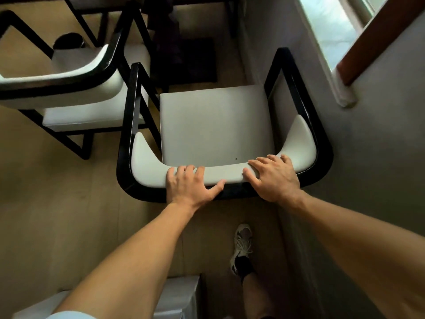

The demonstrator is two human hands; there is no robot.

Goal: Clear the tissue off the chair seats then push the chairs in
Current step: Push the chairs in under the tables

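A black-framed chair with a white padded back stands right below me, and its white seat is bare, with no tissue on it. Both hands are on the top of its curved backrest. My left hand grips the rail left of centre, fingers over the pad and thumb stretched along the back edge. My right hand grips it right of centre, fingers curled over the pad. A second matching chair stands to the left, its seat partly hidden by its own backrest.
A dark table runs along the top of the view. A wall and window close in on the right. A dark mat lies on the tan floor ahead. My shoe is behind the chair; a white object sits lower left.
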